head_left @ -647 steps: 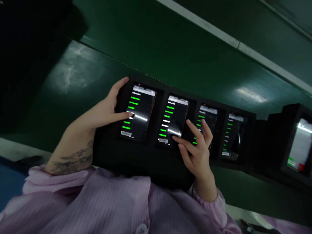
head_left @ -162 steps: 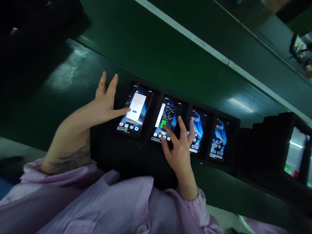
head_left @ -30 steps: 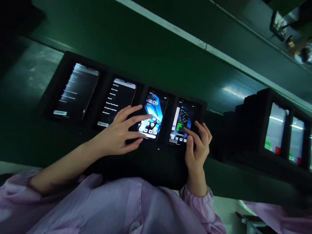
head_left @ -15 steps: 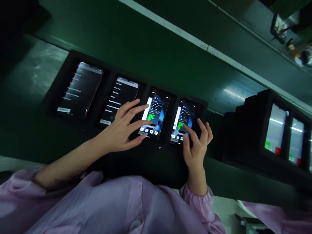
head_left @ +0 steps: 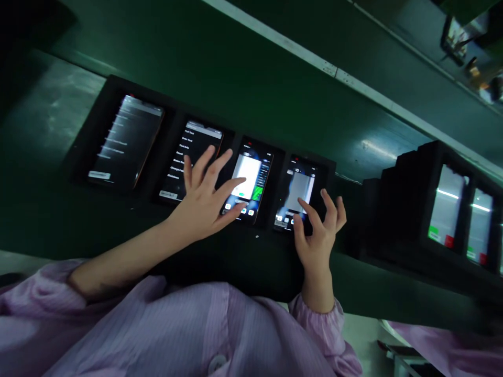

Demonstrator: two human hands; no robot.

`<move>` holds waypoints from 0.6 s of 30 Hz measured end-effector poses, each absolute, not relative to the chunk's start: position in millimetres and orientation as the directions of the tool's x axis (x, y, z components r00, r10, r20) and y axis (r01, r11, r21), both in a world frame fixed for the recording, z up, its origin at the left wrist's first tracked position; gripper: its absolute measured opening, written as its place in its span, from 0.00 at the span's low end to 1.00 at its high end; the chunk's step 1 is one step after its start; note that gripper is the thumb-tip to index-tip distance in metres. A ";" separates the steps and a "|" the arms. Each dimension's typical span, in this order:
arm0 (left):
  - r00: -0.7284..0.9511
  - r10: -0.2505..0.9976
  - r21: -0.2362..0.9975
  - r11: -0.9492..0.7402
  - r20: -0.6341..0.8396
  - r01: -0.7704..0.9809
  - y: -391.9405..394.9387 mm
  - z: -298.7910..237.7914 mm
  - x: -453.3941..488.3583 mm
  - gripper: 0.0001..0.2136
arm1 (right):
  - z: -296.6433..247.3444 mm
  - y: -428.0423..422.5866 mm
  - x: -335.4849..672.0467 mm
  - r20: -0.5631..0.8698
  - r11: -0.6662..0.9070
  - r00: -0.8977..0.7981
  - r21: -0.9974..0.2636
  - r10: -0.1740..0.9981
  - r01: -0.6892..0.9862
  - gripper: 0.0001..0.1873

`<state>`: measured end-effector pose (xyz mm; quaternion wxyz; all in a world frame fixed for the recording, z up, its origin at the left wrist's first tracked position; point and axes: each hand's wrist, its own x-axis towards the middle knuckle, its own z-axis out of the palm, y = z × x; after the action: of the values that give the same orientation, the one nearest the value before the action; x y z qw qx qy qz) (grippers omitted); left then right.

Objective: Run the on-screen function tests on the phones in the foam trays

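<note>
Several lit smartphones lie in a row in a black tray [head_left: 173, 112]. My left hand [head_left: 202, 204] is open with its fingers spread; its index finger is over the third phone [head_left: 251, 162], whose screen shows a white card beside a dark panel with green bars. Over the fourth phone [head_left: 301, 183], which shows a grey card, my right hand [head_left: 318, 230] is open, index finger at the glass. Whether the fingertips touch the glass I cannot tell. The second phone [head_left: 184, 162], partly behind my left fingers, and the first phone [head_left: 126, 141] show dark text menus.
Stacked black trays [head_left: 408, 199] stand at the right, the top one holding phones with pale screens [head_left: 444, 204]. A metal strip [head_left: 275, 34] runs across the green bench [head_left: 196, 52]. A pink sleeve [head_left: 436, 340] shows at lower right.
The pictures on the third and fourth phones have slid rightward, from dark panels to pale cards. My left hand's fingers have lifted and spread; my right hand has barely moved.
</note>
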<state>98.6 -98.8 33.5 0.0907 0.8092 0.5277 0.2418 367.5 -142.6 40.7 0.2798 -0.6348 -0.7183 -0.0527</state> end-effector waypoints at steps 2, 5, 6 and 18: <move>0.309 0.916 0.415 -0.392 0.256 0.821 -97.8 33.1 98.6 0.18 | 42.2 -142.7 365.6 0.449 0.204 -0.064 -0.271 0.891 0.941 0.15; 0.374 0.896 0.389 -0.441 0.238 0.809 -97.7 33.0 101.1 0.18 | 40.6 -142.7 366.6 0.447 0.172 -0.027 -0.287 0.894 0.942 0.15; 0.398 0.884 0.375 -0.466 0.247 0.801 -98.0 33.1 102.5 0.18 | 39.2 -142.6 367.8 0.459 0.153 0.000 -0.296 0.889 0.943 0.15; 0.371 0.888 0.424 -0.457 0.273 0.782 -99.4 34.0 102.3 0.22 | 41.8 -142.8 369.4 0.447 0.165 -0.039 -0.248 0.894 0.955 0.18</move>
<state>102.3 -99.4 34.0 0.1120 0.8203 0.5089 0.2357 369.4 -142.8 41.8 0.2586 -0.6433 -0.7182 -0.0589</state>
